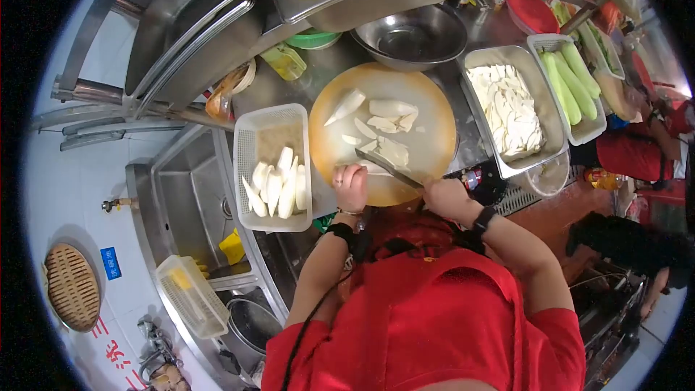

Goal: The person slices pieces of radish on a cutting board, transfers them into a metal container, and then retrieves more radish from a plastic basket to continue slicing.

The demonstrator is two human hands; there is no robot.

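My right hand (pixel 447 197) is wrapped round the handle of a knife (pixel 388 166), whose blade points up and left over the round cutting board (pixel 427 127). At the blade's left, my left hand (pixel 351 187) has its fingers curled down on a white vegetable piece (pixel 373 167) at the board's lower edge. Cut slices (pixel 392 150) lie just above the blade. Farther up the board are a whole white piece (pixel 350 104) and a partly sliced one (pixel 393 108).
A white basket (pixel 272 114) of peeled pieces stands left of the board, beside a sink (pixel 190 174). To the right are a metal tray (pixel 554 146) of slices and a basket of green vegetables (pixel 572 80). A metal bowl (pixel 410 32) sits behind. Other people are at far right.
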